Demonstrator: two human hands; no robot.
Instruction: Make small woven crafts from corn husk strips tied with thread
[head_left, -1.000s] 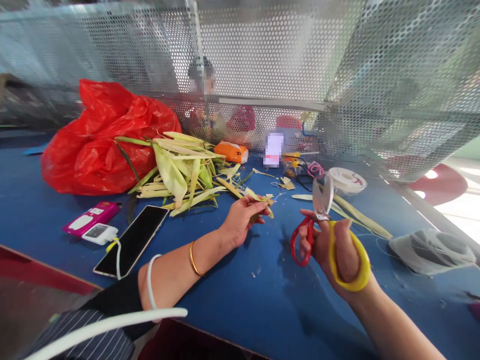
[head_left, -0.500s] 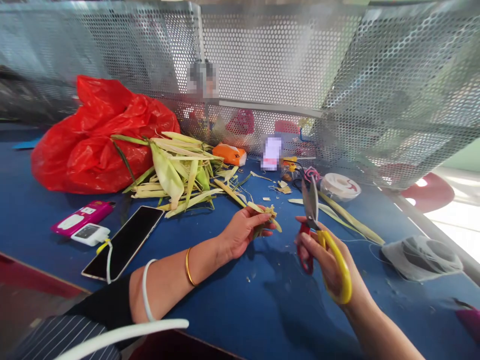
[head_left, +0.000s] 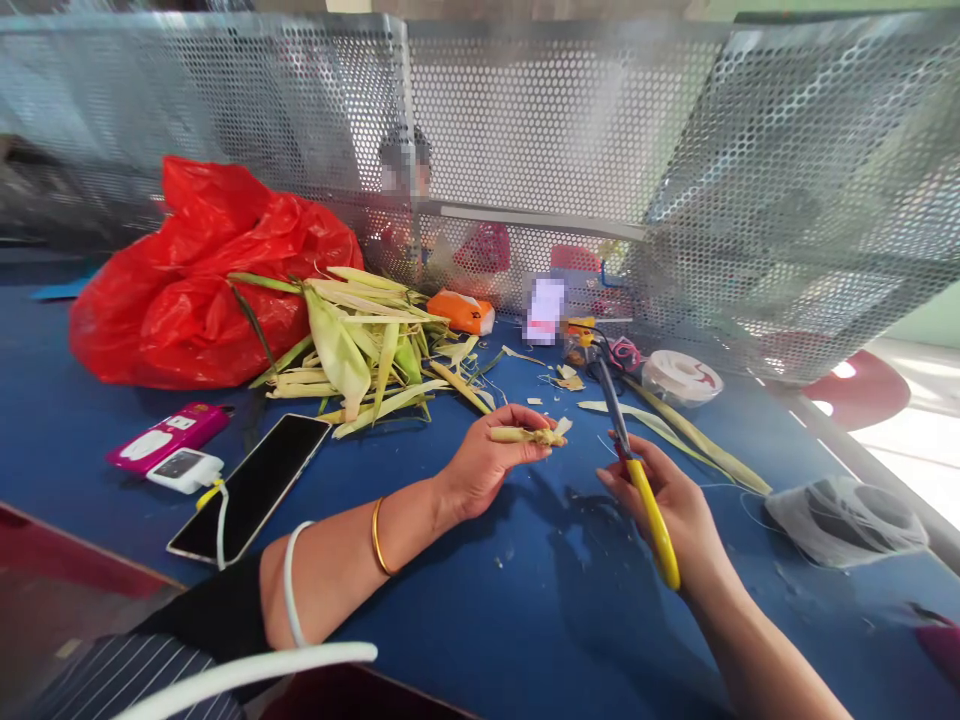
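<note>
Between the thumb and fingers of my left hand [head_left: 491,462] is a small piece of corn husk [head_left: 521,436], folded or tied, with a knotted, ragged end pointing right. My right hand [head_left: 671,500] holds a pair of scissors [head_left: 651,520] by the yellow handle; the blades point up and away and appear edge-on. The blades stand apart from the husk piece, to its right. Beyond my left hand lies a pile of pale green corn husks [head_left: 337,350]. A longer husk strip [head_left: 697,440] lies behind the scissors.
A red plastic bag [head_left: 202,290] stands behind the husks. Left are a phone [head_left: 255,485] and a magenta pack [head_left: 169,438]. An orange tissue pack [head_left: 459,312], a roll of white tape [head_left: 682,375] and a spool of clear line [head_left: 847,520] lie around. A perforated metal screen [head_left: 525,120] borders the blue table [head_left: 487,620].
My left hand has turned the husk piece so it lies level, its knotted end to the right. The scissors have rotated edge-on, from blades apart and both handle loops showing.
</note>
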